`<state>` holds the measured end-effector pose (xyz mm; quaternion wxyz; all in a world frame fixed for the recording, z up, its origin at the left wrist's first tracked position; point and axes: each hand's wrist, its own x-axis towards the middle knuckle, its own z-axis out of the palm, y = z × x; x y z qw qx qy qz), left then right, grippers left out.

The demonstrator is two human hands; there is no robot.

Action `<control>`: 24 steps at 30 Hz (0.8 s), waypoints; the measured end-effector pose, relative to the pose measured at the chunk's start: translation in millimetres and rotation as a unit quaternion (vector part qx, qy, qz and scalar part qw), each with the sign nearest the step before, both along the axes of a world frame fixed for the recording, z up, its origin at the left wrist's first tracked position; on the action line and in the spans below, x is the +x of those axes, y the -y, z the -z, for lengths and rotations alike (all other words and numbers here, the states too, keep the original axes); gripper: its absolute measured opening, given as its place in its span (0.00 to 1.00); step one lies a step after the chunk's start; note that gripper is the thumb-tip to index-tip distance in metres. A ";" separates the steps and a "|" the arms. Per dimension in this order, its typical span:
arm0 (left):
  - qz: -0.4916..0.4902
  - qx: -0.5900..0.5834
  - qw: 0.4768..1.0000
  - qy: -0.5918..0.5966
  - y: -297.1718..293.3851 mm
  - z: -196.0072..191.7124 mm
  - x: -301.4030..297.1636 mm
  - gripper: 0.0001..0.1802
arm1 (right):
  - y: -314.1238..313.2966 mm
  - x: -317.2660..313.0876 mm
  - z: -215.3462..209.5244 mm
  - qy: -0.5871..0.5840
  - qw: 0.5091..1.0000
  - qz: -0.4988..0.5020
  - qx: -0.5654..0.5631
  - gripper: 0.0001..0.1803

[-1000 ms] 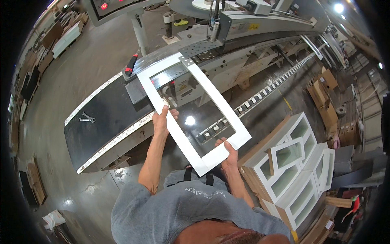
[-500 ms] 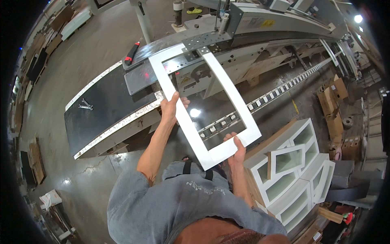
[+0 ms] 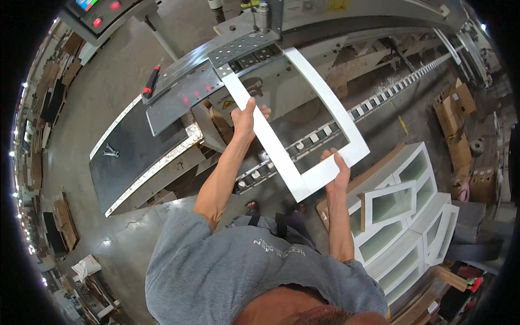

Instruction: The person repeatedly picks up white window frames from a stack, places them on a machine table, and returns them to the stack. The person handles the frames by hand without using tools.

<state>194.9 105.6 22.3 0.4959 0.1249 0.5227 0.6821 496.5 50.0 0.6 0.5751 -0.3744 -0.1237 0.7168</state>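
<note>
Between my hands is a white rectangular frame (image 3: pixel 271 146) with an open middle. My left hand (image 3: pixel 247 118) is closed round its left long bar, thumb on top and fingers beneath. My right hand (image 3: pixel 338 169) grips the near short bar close to the right corner, thumb on top. The frame's far end lies under the perforated metal plate (image 3: pixel 238 50) of a long machine, and that end is hidden there. Its near end hangs out over the machine's side, above a roller track (image 3: pixel 374 103).
Left of the frame is a dark machine table (image 3: pixel 135 157) with wrenches (image 3: pixel 111 151) on it. A red and black utility knife (image 3: pixel 151 82) lies on the metal ledge. Stacked white frames (image 3: pixel 401 216) stand at my right. A control panel (image 3: pixel 100 19) hangs at upper left.
The frame has shifted right, and its far end has gone under the perforated plate. Both hands have moved right with it, still holding on. The control panel has come into view.
</note>
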 end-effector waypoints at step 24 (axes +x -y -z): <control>0.287 -0.134 0.871 -0.375 160.5 48.7 249.9 0.11 | 104.9 433.6 389.5 -0.095 0.789 0.502 -0.341 0.49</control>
